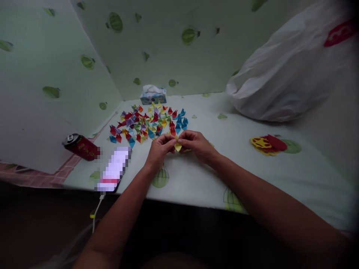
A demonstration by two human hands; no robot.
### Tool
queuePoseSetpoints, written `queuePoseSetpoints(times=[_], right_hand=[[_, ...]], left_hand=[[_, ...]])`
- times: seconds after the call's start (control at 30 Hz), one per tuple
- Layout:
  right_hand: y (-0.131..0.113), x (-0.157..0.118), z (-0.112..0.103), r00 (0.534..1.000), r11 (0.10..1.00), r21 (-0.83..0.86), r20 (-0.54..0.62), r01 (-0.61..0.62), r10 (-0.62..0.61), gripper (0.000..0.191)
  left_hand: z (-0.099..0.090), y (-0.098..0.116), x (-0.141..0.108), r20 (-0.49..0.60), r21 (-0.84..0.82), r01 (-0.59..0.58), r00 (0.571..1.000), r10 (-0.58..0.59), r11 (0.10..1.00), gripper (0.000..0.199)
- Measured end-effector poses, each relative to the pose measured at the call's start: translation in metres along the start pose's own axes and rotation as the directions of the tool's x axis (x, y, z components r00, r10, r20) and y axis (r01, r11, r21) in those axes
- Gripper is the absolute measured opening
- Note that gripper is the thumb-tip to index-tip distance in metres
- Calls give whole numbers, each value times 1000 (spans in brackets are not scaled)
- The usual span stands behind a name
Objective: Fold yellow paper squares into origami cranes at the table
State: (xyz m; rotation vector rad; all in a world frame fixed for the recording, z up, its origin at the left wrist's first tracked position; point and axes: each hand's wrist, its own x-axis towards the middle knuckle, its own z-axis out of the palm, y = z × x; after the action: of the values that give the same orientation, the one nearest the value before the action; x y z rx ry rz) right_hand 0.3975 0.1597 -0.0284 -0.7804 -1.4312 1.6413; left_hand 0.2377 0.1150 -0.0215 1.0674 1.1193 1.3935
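Note:
Between my two hands is a small piece of folded yellow paper (178,146), held above the table near its middle. My left hand (162,148) pinches it from the left with thumb and forefinger. From the right, my right hand (195,145) pinches it the same way, and the thumbs almost meet. The curled fingers hide part of the paper. Just beyond my hands spreads a pile of small folded paper cranes (140,121) in red, blue, yellow, purple and green.
Behind the cranes stands a tissue box (153,98). Left are a dark red can (82,147), tilted in view, and a lit phone (114,170) with a white cable (97,209). Right lie red and yellow cut-out pieces (267,145); a big white plastic bag (280,74) bulges behind them.

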Motion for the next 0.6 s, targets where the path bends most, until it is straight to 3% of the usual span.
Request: queuePoseSetpoints(times=[0.33, 0.47, 0.6], right_hand=[[-3, 1, 0, 984, 940, -294, 22, 175, -176, 27], [-4, 0, 3, 985, 967, -186, 20, 172, -172, 24], [-7, -2, 5, 981, 971, -137, 43, 195, -190, 23]], left_hand=[[1, 0, 0, 9, 86, -70, 998, 70, 994, 24], [2, 4, -2, 0, 140, -136, 991, 137, 981, 22], [1, 4, -1, -83, 167, -185, 976, 201, 968, 21]])
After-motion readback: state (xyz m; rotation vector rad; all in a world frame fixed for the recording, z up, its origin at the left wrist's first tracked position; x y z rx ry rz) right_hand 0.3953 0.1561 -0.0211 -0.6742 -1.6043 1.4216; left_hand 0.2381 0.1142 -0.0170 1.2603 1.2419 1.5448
